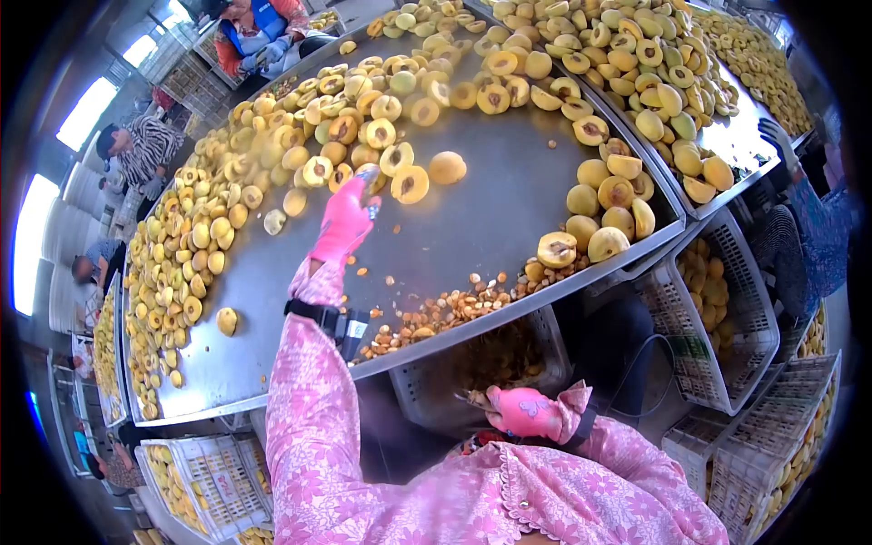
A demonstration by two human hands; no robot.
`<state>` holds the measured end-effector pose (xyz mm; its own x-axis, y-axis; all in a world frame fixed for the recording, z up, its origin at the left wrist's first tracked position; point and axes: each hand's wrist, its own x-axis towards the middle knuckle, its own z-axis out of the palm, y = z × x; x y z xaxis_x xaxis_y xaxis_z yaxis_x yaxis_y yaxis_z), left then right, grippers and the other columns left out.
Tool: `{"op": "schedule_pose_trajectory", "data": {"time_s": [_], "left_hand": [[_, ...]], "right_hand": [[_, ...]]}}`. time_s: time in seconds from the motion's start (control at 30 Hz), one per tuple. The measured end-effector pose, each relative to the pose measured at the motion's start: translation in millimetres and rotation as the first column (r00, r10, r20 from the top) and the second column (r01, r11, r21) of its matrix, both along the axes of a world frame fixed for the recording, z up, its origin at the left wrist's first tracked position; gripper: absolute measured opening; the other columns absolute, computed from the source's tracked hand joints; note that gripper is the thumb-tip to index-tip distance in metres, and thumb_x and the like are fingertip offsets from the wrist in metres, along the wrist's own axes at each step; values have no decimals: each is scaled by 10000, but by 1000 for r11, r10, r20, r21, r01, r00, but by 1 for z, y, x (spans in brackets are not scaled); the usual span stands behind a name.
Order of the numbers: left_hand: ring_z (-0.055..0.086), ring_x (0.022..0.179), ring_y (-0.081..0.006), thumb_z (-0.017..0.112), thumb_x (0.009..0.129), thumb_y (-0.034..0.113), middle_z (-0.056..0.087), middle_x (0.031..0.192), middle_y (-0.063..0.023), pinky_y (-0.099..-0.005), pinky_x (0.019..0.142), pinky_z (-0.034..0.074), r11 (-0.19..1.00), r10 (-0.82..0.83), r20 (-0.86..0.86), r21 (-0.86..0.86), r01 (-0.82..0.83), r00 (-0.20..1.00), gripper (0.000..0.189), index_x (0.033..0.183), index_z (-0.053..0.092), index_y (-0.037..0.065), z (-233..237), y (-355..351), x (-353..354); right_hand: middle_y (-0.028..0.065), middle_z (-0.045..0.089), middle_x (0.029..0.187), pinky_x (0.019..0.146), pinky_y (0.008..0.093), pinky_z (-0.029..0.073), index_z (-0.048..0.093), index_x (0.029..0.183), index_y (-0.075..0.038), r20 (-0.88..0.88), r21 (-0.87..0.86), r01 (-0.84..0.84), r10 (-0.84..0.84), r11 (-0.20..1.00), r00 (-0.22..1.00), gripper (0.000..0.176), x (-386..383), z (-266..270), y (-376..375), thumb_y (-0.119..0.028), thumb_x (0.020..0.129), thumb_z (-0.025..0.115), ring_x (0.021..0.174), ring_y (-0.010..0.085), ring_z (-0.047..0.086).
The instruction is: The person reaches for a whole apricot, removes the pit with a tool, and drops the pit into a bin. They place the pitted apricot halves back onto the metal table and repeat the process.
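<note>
My left hand [348,216], in a pink glove with greyish fingertips, reaches over the metal table [436,236]. Thumb and fingers are apart, just beside a cut yellow peach half [410,184] and a whole-looking rounded peach piece [447,168]; nothing shows in its grasp. Low in front of my body, my right hand [527,413], also pink-gloved, is closed around a small metal tool [474,398] whose tip points left. Most of that tool is hidden by the fingers. Many peach halves [341,127] lie heaped beyond my left hand, some cut side up.
Peach stones [454,309] are piled along the table's near edge. Beneath it stands a crate [436,400] with dark contents. Crates of peaches stand at right [704,354] and left [213,486]. Co-workers sit around: one person [259,36] opposite, another [808,218] at right.
</note>
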<state>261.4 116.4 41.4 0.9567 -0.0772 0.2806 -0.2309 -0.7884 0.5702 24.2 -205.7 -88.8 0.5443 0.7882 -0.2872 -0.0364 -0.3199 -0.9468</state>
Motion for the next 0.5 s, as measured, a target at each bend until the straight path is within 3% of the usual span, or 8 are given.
{"op": "schedule_pose_trajectory", "data": {"time_s": [0.03,0.1,0.2,0.3,0.33,0.4,0.5], "left_hand": [[523,1144,-312,565,822,24,545,1235,-160,-329,934,430,995,-83,3,-57,83,997,455,1270,495,66,-2,-13,18],[532,1123,-317,583,796,17,536,1238,-163,-327,924,435,978,-185,150,124,168,971,488,1271,503,91,-21,-24,54],[545,1092,-323,630,755,26,537,1220,-173,-333,894,453,934,-161,-120,302,191,980,505,1243,526,102,-51,-23,83],[539,1089,-305,707,664,47,543,1182,-163,-343,885,449,846,61,-320,519,121,945,633,1261,523,153,-21,-39,80],[580,970,-296,766,638,128,580,1075,-154,-351,821,467,827,62,-276,552,106,959,584,1176,544,79,-26,-36,75],[598,926,-302,765,659,142,599,1010,-162,-355,815,472,959,96,-340,285,5,935,548,1143,529,44,-30,-26,61],[620,899,-250,781,683,164,620,953,-136,-335,765,491,984,148,-376,-39,-175,915,538,1109,498,-1,-51,-13,27]], "right_hand": [[-26,476,780,627,235,370,519,926,-104,-61,37,14,-11,999,998,275,-5,-20,-1,-341,980,391,656,104,414],[-29,474,828,644,221,367,498,945,-106,-184,68,47,-34,997,982,257,-11,-40,-4,-335,988,389,683,92,403],[-25,478,867,673,214,373,471,927,-101,-365,39,108,-87,993,927,251,-15,-49,-1,-325,993,381,713,82,410],[-22,506,859,671,218,397,500,973,-93,-349,66,100,-71,993,934,240,-8,-21,-7,-311,985,400,720,78,446],[-18,522,862,667,220,408,514,997,-88,-323,35,69,-54,997,945,239,-1,-8,-6,-304,981,413,724,79,463],[-10,554,867,658,225,428,543,1045,-78,-263,-22,3,-8,1000,965,247,17,23,-3,-290,972,438,732,80,498],[155,592,842,669,347,461,465,1019,-35,-77,53,46,-42,998,996,254,29,53,0,-245,899,541,778,302,583]]}}
